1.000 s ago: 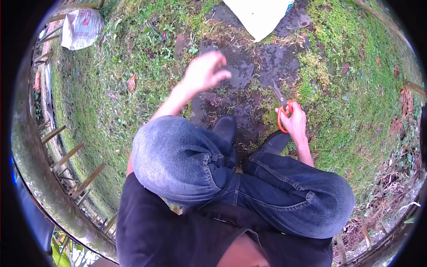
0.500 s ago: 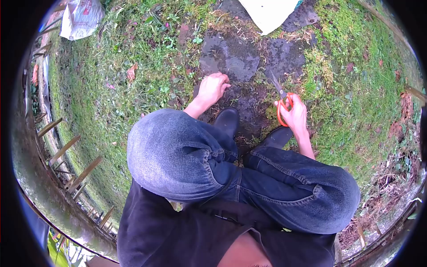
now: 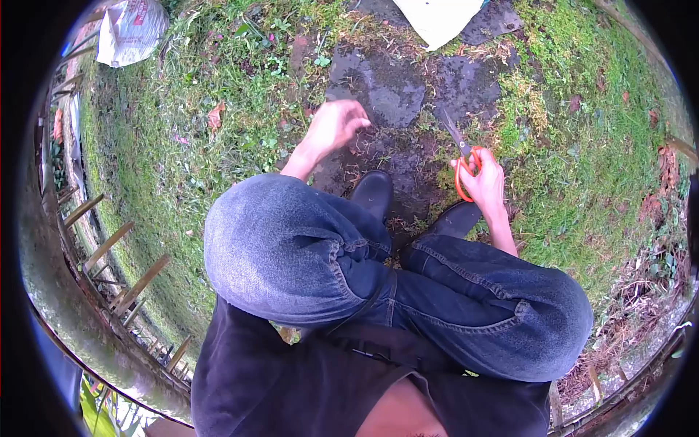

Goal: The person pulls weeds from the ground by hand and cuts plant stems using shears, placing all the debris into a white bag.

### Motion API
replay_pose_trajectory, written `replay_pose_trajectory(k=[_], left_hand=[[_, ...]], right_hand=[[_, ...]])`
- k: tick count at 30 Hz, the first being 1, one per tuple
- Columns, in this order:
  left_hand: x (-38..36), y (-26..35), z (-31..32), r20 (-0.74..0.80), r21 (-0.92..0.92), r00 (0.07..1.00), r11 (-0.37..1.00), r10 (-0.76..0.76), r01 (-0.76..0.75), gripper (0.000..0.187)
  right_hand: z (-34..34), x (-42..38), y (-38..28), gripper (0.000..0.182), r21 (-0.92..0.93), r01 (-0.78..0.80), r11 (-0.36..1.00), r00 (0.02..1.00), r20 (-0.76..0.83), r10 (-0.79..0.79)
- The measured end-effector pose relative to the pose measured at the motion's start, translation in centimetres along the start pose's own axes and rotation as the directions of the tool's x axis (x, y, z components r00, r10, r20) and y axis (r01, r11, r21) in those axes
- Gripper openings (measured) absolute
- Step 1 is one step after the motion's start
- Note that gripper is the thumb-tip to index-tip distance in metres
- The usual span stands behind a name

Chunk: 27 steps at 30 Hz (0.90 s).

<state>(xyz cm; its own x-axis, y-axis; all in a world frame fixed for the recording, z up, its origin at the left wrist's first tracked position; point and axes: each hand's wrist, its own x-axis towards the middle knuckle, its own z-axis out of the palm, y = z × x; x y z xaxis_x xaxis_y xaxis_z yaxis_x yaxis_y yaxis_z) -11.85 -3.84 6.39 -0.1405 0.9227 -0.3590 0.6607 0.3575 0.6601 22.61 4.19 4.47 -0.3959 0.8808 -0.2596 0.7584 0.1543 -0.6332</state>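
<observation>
My right hand (image 3: 486, 182) is closed around the orange handles (image 3: 464, 194) of a pair of scissors (image 3: 464, 150). The narrow dark blades point up and away, over the stone and moss. Above the left edge of the dark paving stones (image 3: 397, 98) is my left hand (image 3: 333, 130), slightly blurred, its bent fingers apart and nothing visible between them. Moss and low weeds (image 3: 426, 138) grow in the joints between the stones, with dry clippings (image 3: 368, 29) scattered about.
My dark boots (image 3: 373, 193) stand close to the stones, below my bent knees. A white bag (image 3: 440, 18) lies at the top, and another plastic bag (image 3: 132, 33) at the upper left. Grass (image 3: 182, 131) surrounds the stones. A fence with wooden stakes (image 3: 109, 246) runs along the left.
My left hand has moved slightly up and to the left, and its fingers have loosened from a pinched pose. My right hand with the scissors has barely moved.
</observation>
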Motion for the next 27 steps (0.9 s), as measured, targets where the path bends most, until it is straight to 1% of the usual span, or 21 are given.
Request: replay_pose_trajectory(k=[1, 2, 3, 5, 6, 9, 10, 13, 16, 19, 21, 22, 24, 25, 26, 27], left_hand=[[-0.3, 0.6, 0.0, 0.099, -0.054, 0.995, 0.998, -0.023, 0.028, 0.015], [-0.3, 0.0, 1.0, 0.179, -0.058, 0.984, 0.998, 0.014, -0.003, 0.016], [-0.6, -0.3, 2.1, 0.205, -0.079, 0.974, 0.994, 0.095, -0.08, 0.015], [-1.1, -0.7, 3.7, 0.269, -0.057, 0.955, 0.992, 0.123, -0.112, 0.015], [-1.2, -0.8, 4.2, 0.32, 0.014, 0.943, 0.995, 0.089, -0.098, 0.018], [-1.8, -0.6, 5.0, 0.297, 0.11, 0.948, 0.982, 0.115, -0.154, 0.024], [-1.9, -0.5, 5.0, 0.317, 0.127, 0.939, 0.975, 0.137, -0.185, 0.029], [-2.1, 0.3, 5.2, 0.259, 0.178, 0.938, 0.943, 0.231, -0.282, 0.028], [-2.1, 0.0, 5.8, 0.229, 0.17, 0.926, 0.924, 0.3, -0.342, 0.026], [-2.0, -0.3, 6.3, 0.248, 0.154, 0.927, 0.933, 0.282, -0.325, 0.022], [-1.8, -0.9, 6.3, 0.166, 0.124, 0.926, 0.925, 0.339, -0.36, 0.02], [-1.6, -1.1, 6.3, 0.124, 0.109, 0.922, 0.919, 0.366, -0.38, 0.019], [-1.3, -0.4, 5.4, 0.136, -0.051, 0.976, 0.985, 0.17, -0.165, 0.019], [-1.0, 0.0, 4.8, 0.154, -0.128, 0.986, 0.99, 0.072, -0.052, 0.018], [-0.7, 0.5, 4.2, 0.15, -0.198, 0.989, 0.98, 0.009, 0.021, 0.018], [-0.2, 0.7, 3.4, 0.156, -0.208, 0.988, 0.977, -0.012, 0.045, 0.019]], right_hand=[[0.0, 0.1, 0.0, 0.043, -0.008, 0.004, 1.0, 1.0, 0.009, -0.004], [0.1, 0.1, -0.1, 0.043, -0.017, 0.007, 1.0, 1.0, 0.019, -0.007], [0.1, 0.1, -0.1, 0.044, -0.026, 0.009, 1.0, 1.0, 0.027, -0.008], [0.1, 0.1, -0.2, 0.045, -0.009, 0.014, 1.0, 1.0, 0.02, -0.014], [0.0, 0.0, -0.2, 0.045, -0.001, 0.017, 1.0, 1.0, 0.018, -0.017], [-0.2, -0.1, -0.1, 0.045, -0.019, 0.001, 1.0, 1.0, 0.014, 0.0], [-0.2, -0.2, -0.1, 0.045, -0.021, -0.006, 1.0, 1.0, 0.02, 0.006], [-0.2, -0.3, 0.2, 0.045, -0.013, -0.016, 1.0, 1.0, 0.025, 0.017], [0.0, -0.4, 0.1, 0.045, 0.011, -0.005, 1.0, 1.0, 0.018, 0.005], [0.0, -0.4, 0.1, 0.045, 0.018, 0.01, 1.0, 1.0, 0.018, -0.01], [0.1, -0.4, 0.3, 0.045, 0.033, 0.024, 0.999, 1.0, -0.003, -0.024], [0.1, -0.4, 0.4, 0.045, 0.029, 0.008, 1.0, 1.0, 0.006, -0.008], [-0.3, -0.5, 0.2, 0.046, 0.019, -0.026, 0.999, 0.999, 0.022, 0.026], [-0.4, -0.5, 0.1, 0.045, 0.021, -0.025, 0.999, 1.0, 0.017, 0.025], [-0.4, -0.5, 0.1, 0.045, 0.022, -0.023, 0.999, 1.0, 0.01, 0.023], [-0.5, -0.4, 0.0, 0.044, 0.024, -0.02, 1.0, 1.0, 0.002, 0.02]])
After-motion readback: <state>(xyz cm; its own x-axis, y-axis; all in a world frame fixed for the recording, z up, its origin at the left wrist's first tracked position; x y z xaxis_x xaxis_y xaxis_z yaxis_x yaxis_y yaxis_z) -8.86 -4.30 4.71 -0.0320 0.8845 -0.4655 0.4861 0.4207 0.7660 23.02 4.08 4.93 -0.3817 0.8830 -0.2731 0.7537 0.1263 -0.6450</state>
